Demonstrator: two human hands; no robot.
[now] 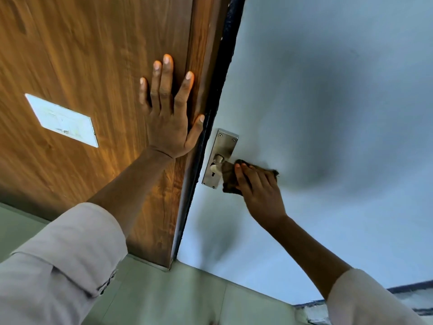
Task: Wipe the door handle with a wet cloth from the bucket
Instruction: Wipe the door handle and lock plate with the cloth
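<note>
Cloth (230,178), clutched in right hand (260,191), covers the handle (218,164) running rightward from the plate (220,156); left hand (168,118) flat, open, braces the door (93,66) edge.

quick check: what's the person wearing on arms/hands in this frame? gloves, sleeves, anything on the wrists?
No gloves: left hand and right hand are bare, with no rings or watch visible. Both arms wear a light beige long-sleeved shirt with the cuffs turned back, leaving the forearms uncovered. The left sleeve shows a folded cuff with dark stitching or a button at its edge; the right sleeve is plain.
</note>
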